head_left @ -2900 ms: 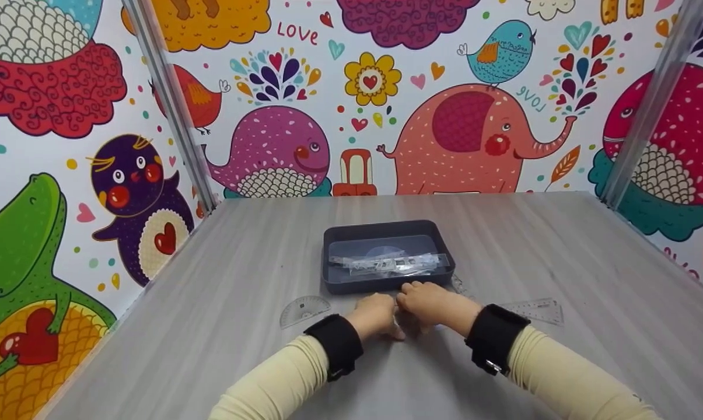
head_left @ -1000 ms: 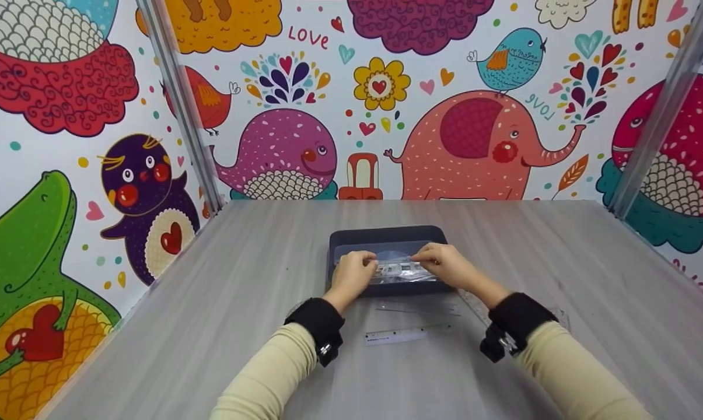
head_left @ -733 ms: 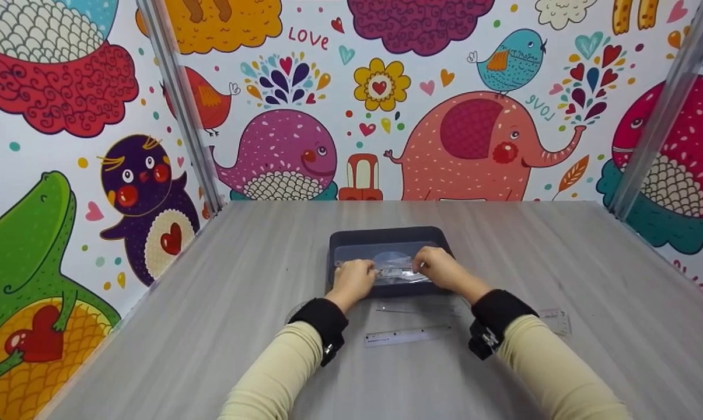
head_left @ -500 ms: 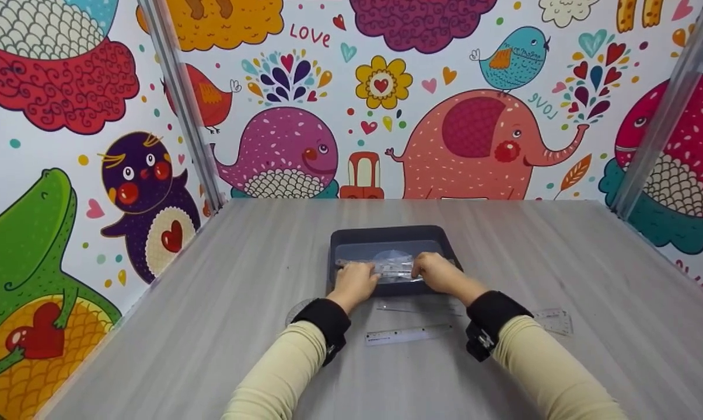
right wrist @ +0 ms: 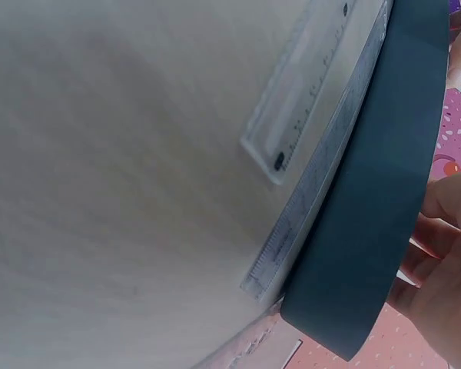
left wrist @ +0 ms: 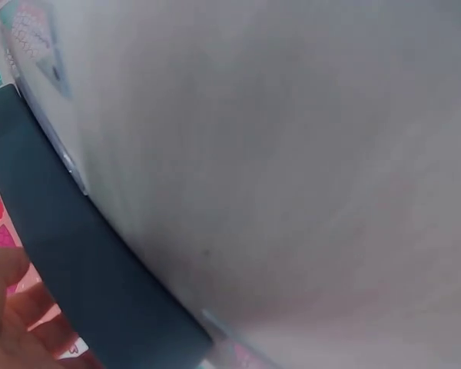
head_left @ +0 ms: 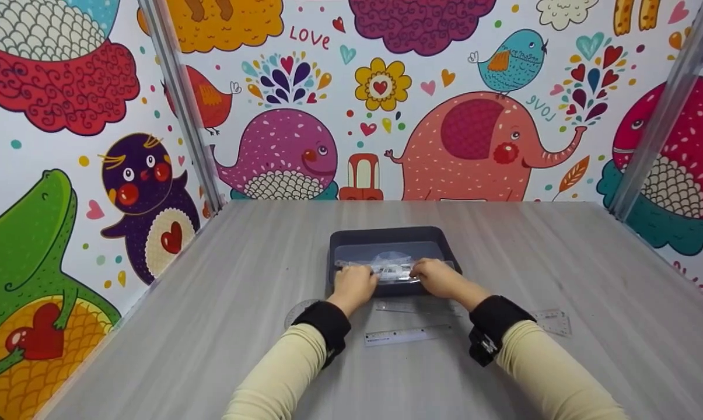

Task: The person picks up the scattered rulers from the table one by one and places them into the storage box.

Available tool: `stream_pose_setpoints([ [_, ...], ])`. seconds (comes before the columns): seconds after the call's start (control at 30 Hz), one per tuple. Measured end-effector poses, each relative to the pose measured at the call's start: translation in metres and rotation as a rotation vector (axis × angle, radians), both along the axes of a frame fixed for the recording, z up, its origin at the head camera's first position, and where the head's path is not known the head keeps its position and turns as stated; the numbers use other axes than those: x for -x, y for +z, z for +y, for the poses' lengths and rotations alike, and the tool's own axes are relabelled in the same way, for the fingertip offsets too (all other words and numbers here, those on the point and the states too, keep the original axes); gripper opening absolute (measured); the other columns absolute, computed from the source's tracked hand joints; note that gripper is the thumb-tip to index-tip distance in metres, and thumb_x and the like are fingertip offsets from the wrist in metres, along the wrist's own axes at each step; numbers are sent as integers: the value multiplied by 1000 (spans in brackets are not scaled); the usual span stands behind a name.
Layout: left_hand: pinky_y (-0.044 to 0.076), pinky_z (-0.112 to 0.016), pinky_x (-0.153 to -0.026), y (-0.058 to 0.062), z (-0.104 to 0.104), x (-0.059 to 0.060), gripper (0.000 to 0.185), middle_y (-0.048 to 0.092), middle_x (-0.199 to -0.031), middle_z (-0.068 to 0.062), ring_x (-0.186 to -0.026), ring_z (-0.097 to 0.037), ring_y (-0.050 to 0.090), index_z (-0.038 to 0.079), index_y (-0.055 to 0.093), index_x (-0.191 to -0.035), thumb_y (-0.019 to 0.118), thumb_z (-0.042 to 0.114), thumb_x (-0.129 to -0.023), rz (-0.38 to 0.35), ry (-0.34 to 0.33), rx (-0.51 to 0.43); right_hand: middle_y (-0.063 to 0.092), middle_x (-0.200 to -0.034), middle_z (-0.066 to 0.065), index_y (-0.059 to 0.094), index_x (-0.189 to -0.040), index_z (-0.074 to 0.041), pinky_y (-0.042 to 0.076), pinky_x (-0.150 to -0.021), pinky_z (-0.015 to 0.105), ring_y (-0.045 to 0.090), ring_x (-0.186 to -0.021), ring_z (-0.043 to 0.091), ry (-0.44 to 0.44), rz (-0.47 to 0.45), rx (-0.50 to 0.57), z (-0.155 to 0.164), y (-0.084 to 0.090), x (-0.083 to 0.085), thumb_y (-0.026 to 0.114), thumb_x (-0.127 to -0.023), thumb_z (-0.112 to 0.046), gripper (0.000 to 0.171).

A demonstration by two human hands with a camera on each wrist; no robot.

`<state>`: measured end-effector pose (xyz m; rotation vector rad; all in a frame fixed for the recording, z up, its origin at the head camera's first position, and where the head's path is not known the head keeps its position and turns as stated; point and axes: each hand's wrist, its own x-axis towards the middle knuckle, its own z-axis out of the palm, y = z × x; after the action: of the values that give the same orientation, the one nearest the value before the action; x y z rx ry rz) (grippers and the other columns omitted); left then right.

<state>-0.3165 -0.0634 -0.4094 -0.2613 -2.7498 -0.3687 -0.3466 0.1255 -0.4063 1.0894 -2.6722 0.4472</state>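
Observation:
A dark blue-grey open box point(head_left: 386, 234) holds several clear plastic rulers and a round clear piece point(head_left: 392, 256). My left hand point(head_left: 354, 286) reaches over its front left, fingers bent round the left part of a clear ruler point(head_left: 395, 272). On the right side my right hand point(head_left: 441, 279) pinches the same strip with thumb and fingertips. Both wrist views show bent fingers behind the box wall; what they hold is hidden there. Just outside the front wall lies another clear strip point(head_left: 412, 307). Nearer to me is a short ruler point(head_left: 408, 335).
A clear protractor point(head_left: 300, 312) lies left of the box, partly behind the left cuff. To the right, a clear flat drawing piece point(head_left: 554, 322) shows beyond the right cuff. The grey table point(head_left: 258, 251) meets printed walls point(head_left: 351, 35) at the back and sides.
Both hands have moved from the table in front of the box to over its inside, then lower with the clear strip. The short ruler now shows on the table.

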Motion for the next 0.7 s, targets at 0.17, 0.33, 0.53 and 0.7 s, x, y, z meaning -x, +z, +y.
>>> stream_pose_setpoints([
  [0.17, 40, -40, -65, 1, -1, -1, 25, 63, -83, -8, -75, -27, 56, 11, 62, -77, 48, 31, -81, -23, -6, -7, 59, -85, 12, 61, -86, 1, 43, -72, 36, 55, -85, 26, -23, -15, 32, 1, -1, 0, 45, -73, 5, 21],
  [0.33, 40, -40, -67, 3, -3, -1, 26, 62, -87, -7, -78, -27, 55, 11, 63, -86, 47, 31, -81, -38, -21, -19, 58, -90, 11, 60, -91, -1, 43, -72, 37, 54, -87, 25, -57, -26, 72, 3, 2, -2, 48, -74, 3, 21],
  [0.53, 40, -38, -69, 9, -6, -7, 25, 61, -90, -6, -80, -26, 54, 12, 63, -92, 49, 28, -80, 12, -47, -40, 57, -90, 10, 59, -93, -2, 43, -71, 36, 53, -85, 24, -44, -6, 108, 6, 12, -11, 50, -74, 2, 21],
  [0.7, 39, -33, -67, 15, -6, -20, 22, 60, -87, -4, -77, -22, 52, 13, 62, -90, 50, 27, -79, 67, -97, -43, 56, -88, 9, 59, -92, -1, 44, -67, 34, 54, -81, 23, 24, 58, 148, 9, 21, -25, 52, -73, 3, 21],
])
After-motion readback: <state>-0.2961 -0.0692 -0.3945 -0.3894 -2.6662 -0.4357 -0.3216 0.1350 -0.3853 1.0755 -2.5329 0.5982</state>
